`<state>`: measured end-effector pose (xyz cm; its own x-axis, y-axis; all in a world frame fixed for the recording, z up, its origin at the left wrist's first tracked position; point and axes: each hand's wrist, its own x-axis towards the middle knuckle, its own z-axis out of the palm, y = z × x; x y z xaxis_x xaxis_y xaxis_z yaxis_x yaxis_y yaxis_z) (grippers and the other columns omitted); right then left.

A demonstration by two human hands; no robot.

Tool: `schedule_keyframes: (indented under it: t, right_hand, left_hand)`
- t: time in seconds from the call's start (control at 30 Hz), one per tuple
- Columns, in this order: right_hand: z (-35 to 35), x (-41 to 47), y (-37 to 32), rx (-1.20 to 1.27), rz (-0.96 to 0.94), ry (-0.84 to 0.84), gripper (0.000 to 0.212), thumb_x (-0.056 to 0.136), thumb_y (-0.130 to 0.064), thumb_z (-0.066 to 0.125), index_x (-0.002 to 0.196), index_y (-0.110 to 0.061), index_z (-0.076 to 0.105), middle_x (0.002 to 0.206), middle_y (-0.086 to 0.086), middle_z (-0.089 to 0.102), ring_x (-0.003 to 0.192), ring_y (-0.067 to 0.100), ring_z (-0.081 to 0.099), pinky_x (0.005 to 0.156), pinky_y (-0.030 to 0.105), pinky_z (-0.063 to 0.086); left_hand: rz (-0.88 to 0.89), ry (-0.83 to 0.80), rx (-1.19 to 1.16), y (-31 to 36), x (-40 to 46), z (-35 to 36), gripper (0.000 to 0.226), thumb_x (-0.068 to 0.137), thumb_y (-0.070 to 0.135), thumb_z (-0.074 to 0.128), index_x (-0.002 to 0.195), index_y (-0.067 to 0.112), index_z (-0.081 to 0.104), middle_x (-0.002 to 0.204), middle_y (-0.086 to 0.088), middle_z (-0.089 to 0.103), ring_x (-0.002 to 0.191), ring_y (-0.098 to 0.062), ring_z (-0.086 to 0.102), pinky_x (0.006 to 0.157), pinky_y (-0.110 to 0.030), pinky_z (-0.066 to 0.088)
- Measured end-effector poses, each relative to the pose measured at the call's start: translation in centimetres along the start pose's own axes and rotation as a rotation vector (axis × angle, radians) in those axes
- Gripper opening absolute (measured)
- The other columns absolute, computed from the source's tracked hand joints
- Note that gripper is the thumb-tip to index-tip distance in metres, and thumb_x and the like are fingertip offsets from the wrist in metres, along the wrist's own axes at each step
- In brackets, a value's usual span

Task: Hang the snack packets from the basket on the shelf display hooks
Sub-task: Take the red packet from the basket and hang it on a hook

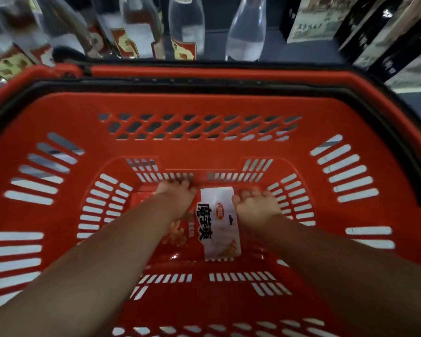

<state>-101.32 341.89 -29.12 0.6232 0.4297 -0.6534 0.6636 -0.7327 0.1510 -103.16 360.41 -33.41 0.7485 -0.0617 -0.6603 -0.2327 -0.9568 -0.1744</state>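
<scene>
A red slotted shopping basket (204,105) fills the view, and both my arms reach down to its floor. A red and white snack packet (216,224) with bold black characters lies flat on the basket's floor. My left hand (178,198) rests on the packet's left part, fingers curled over the far edge. My right hand (255,205) grips the packet's right edge with curled fingers. Whether more packets lie beneath it is hidden. No display hooks are in view.
Beyond the basket's far rim stand clear glass bottles (246,32) with red labels (184,51) on a dark shelf. Dark gift boxes (384,40) stand at the upper right. A black handle (229,83) lies along the basket's rim.
</scene>
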Motion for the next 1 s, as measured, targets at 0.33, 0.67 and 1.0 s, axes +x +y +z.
schedule_keyframes:
  t: [0.33, 0.67, 1.0]
  right_hand:
    - [-0.1, -0.1, 0.2, -0.004, 0.004, -0.018, 0.051, 0.091, -0.033, 0.054, 0.136, -0.013, 0.042, 0.138, 0.010, 0.049, 0.129, 0.029, 0.044, 0.108, 0.043, 0.029]
    - [-2.3, -0.9, 1.4, 0.351, 0.267, -0.031, 0.077, 0.081, -0.069, 0.052, 0.134, -0.014, 0.046, 0.133, 0.005, 0.056, 0.123, 0.027, 0.053, 0.097, 0.037, 0.041]
    - [-5.9, -0.4, 1.0, 1.708, -0.055, 0.280, 0.022, 0.078, -0.016, 0.077, 0.098, -0.023, 0.069, 0.102, 0.000, 0.074, 0.096, 0.017, 0.070, 0.093, 0.038, 0.054]
  left_hand:
    - [-0.017, 0.002, -0.530, -1.8, -1.2, -0.6, 0.066, 0.073, 0.035, 0.079, 0.132, 0.023, 0.052, 0.135, -0.003, 0.053, 0.122, -0.024, 0.052, 0.098, -0.034, 0.044]
    - [-0.038, 0.340, -1.235, -5.9, -6.5, -2.5, 0.045, 0.074, 0.018, 0.082, 0.114, 0.021, 0.061, 0.099, 0.013, 0.070, 0.091, -0.001, 0.066, 0.081, -0.022, 0.051]
    - [-0.131, 0.481, -1.801, -5.4, -9.7, -4.4, 0.028, 0.074, 0.012, 0.079, 0.099, 0.023, 0.071, 0.095, 0.003, 0.076, 0.087, -0.011, 0.073, 0.076, -0.026, 0.057]
